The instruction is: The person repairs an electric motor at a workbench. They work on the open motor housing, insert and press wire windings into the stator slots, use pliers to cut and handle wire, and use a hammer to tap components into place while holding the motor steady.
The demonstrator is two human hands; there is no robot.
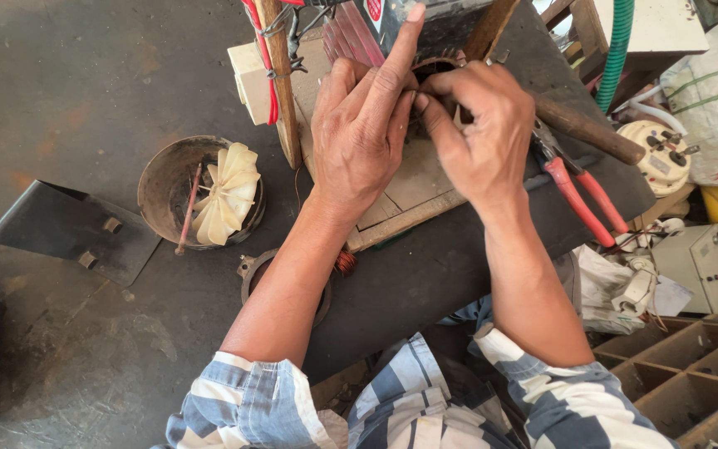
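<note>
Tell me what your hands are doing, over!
Left hand and right hand together, fingertips pinching at a dark round part on the bench. Red-handled pliers lie beside right hand. Part mostly hidden.

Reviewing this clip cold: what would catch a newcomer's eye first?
Two bare hands meet at top centre, the left hand and right hand pinching at a dark round part on the workbench. Left of them, a cream fan impeller sits in a rusty tin; red-handled pliers lie right.

Dark worktop (425, 274) w/ wooden board (413, 187), red-handled pliers (583, 195), wood-handled tool (587, 129). Concrete floor (68, 75): metal can (164, 187) w/ cream fan, bent metal plate (72, 229).
</note>
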